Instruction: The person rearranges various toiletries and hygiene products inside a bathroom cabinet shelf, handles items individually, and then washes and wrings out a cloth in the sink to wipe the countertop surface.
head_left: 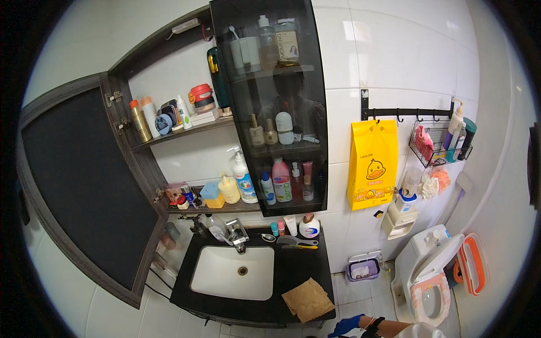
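My right hand, in a blue glove, reaches in from the lower right below the counter's front corner. A dark band is round its wrist. Its fingers are partly cut off by the lower edge, so whether it holds anything is unclear. Nearest to it, a folded brown cloth lies on the right front of the black counter. My left hand is out of view. Left of the cloth is the white sink basin under a chrome faucet.
The mirror cabinet's left door hangs open; bottles fill its shelves. A comb and small bottles line the counter's back. Right are a yellow duck bag, a wire basket, a purple-lined bin and a toilet with raised lid.
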### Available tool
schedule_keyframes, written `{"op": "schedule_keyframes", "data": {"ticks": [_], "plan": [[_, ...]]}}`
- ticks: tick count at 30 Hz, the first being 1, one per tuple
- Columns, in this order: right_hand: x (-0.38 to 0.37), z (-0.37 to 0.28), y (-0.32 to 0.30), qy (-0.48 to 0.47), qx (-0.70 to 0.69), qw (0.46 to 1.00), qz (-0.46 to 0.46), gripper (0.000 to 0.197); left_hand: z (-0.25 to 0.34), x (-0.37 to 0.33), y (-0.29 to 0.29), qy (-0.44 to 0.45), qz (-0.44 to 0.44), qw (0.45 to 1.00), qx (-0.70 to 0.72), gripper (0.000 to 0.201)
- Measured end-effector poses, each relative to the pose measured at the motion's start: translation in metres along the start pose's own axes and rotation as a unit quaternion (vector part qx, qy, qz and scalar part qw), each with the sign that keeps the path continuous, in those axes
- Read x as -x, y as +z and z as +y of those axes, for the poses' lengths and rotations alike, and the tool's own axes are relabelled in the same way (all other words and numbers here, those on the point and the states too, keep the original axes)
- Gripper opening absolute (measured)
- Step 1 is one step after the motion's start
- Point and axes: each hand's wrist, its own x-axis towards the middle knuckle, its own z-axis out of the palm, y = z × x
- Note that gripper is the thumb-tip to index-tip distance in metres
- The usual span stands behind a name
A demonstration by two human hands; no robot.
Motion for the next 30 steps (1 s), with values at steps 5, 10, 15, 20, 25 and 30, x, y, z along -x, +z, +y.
{"op": "schedule_keyframes", "data": {"ticks": [5,10,15,20,25,30], "plan": [[0.017,-0.037,0.020,0.070,-0.086,0.993,-0.035,0.058,-0.042,0.003,0.029,-0.065,-0.082,0.994,-0.007,0.043],[0.024,-0.078,0.024,0.093,-0.093,0.990,-0.041,0.063,-0.072,0.012,0.043,-0.112,-0.120,0.986,-0.019,0.045],[0.012,-0.056,0.023,0.039,-0.130,0.991,-0.005,0.065,-0.106,0.015,0.041,-0.056,-0.140,0.987,-0.051,0.048],[0.003,-0.028,0.000,0.039,-0.017,0.999,0.001,0.066,-0.156,0.013,0.045,-0.058,-0.097,0.988,-0.107,0.049],[0.008,0.008,0.005,0.068,0.037,0.997,-0.013,0.072,-0.161,0.012,0.047,-0.038,-0.156,0.960,-0.228,0.064],[-0.015,0.019,0.001,-0.002,0.075,0.997,0.031,0.067,-0.164,0.016,0.031,-0.103,-0.262,0.953,-0.117,0.070]]}}
